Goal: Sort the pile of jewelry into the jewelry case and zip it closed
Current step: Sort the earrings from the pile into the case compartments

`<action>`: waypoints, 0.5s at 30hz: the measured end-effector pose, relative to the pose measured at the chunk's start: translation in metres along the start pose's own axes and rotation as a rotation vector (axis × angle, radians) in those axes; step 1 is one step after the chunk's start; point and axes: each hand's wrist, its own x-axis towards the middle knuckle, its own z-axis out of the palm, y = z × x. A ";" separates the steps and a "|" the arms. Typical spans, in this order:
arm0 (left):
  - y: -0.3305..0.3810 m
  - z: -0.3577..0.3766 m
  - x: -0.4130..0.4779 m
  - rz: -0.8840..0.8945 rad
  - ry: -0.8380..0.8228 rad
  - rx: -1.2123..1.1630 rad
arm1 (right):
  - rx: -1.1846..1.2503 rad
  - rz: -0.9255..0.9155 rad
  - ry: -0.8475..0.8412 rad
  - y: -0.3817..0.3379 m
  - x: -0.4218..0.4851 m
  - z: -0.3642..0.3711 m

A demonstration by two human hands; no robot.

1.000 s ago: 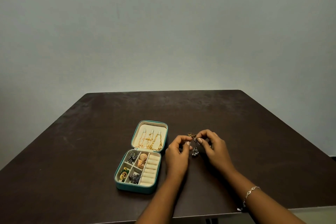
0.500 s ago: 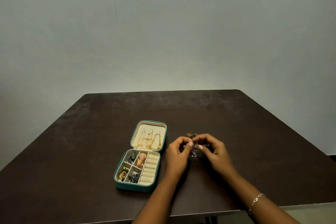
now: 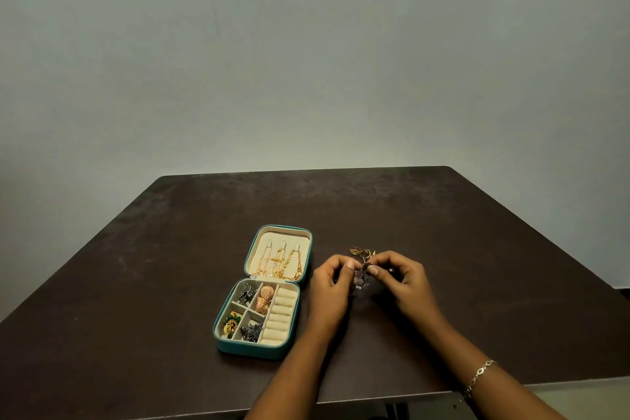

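You are holding a small dark earring (image 3: pixel 360 278) between your two hands, to the right of the jewelry case (image 3: pixel 252 349). Your left hand (image 3: pixel 329 286) is pinching it from the left with the thumb and the fingertips, and the other fingers are curling in. Your right hand (image 3: pixel 405 283) is pinching the same piece from the right, also with curled fingers. I cannot tell if the earring is touching the table (image 3: pixel 136 283) or hanging just over it.

Just behind your fingertips, a few gold rings (image 3: pixel 359 251) are lying together on the table, not in the case.

The case is lying open and flat on the table, just beside your left hand. Its lid (image 3: pixel 248 256) is lying back on the far side, and gold chains (image 3: pixel 279 264) are hanging inside it. In the bottom half there are four small compartments on the left:
- **Far left:** dark pieces (image 3: pixel 247 295)
- **Far right:** rose-gold earrings (image 3: pixel 264 298)
- **Near left:** a green and gold piece (image 3: pixel 231 322)
- **Near right:** more dark jewelry (image 3: pixel 251 331)

Along the right side of the bottom half, the cream ring rolls (image 3: pixel 280 315) are holding nothing that I can see.

You are wearing a thin bracelet (image 3: pixel 480 373) on your right wrist, which is over the near edge of the table.
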 end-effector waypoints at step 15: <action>0.006 -0.002 -0.003 -0.022 0.036 -0.015 | 0.105 0.085 0.043 -0.018 0.004 -0.015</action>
